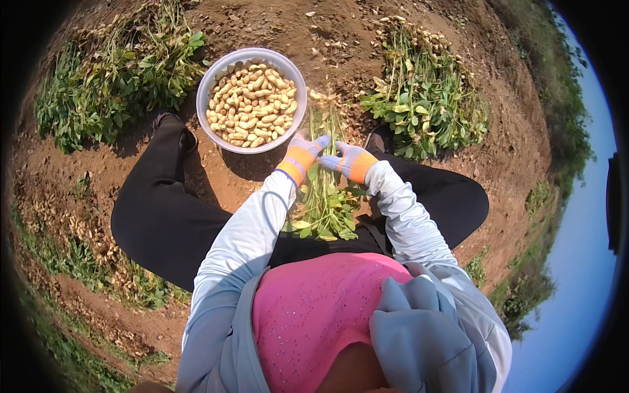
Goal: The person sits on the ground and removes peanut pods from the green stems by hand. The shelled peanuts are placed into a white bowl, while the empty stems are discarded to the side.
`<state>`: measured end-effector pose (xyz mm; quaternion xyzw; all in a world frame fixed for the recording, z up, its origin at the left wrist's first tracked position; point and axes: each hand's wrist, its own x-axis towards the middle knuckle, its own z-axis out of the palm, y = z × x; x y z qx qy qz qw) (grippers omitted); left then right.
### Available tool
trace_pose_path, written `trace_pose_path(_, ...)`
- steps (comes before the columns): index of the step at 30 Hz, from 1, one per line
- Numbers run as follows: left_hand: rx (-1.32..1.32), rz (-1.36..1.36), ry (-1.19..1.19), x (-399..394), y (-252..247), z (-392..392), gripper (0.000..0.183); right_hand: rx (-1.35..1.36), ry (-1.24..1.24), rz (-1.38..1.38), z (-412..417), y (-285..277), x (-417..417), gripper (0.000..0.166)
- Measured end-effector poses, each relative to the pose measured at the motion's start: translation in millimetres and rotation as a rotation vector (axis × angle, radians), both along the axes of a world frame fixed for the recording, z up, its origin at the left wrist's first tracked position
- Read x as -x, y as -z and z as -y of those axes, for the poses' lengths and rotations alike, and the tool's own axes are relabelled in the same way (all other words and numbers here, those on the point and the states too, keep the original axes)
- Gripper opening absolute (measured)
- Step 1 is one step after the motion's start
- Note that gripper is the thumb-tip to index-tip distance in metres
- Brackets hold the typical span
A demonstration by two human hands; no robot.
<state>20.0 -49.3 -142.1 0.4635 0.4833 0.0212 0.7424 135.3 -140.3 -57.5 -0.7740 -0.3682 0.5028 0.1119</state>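
A bunch of uprooted peanut plants [327,196] lies between my legs, its leafy ends towards my lap and its roots with some pale pods pointing away. Both hands wear grey knit gloves with orange bands. My left hand [300,154] holds the stems from the left side, thumb across them, its fingers partly blurred. Just to the right, my right hand [353,159] grips the same stems, its thumb and forefinger on either side. Close beyond my left hand stands a whitish plastic tub [202,100] with many peanuts in their shells [253,105] in it.
More peanut plants lie heaped at the far left [118,78] and at the right beyond my right foot [427,93]. My bent legs in black trousers [162,211] flank the bunch. Rows of plants with pods [93,250] cover the brown soil [275,24] behind my left leg.
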Motion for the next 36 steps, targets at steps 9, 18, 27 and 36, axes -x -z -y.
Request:
trace_pose_path(9, 0.03, 0.083, -0.037, -9, -42, 1, 0.068, 0.244, 0.844, -0.702, 8, 27, -22, 0.061)
trace_pose_path(18, -0.376, -0.16, 0.005, -5, -23, 2, 0.055, -0.177, -0.237, 0.572, 18, 67, -36, 0.038)
trace_pose_path(27, -0.622, -0.174, 0.457, -11, 13, 25, 0.034, -0.477, -0.162, 0.481, 4, 40, -11, 0.025)
trace_pose_path(36, -0.281, -0.062, 0.688, -11, -34, 16, 0.056, -0.448, -0.485, 0.423, 6, 41, -30, 0.036)
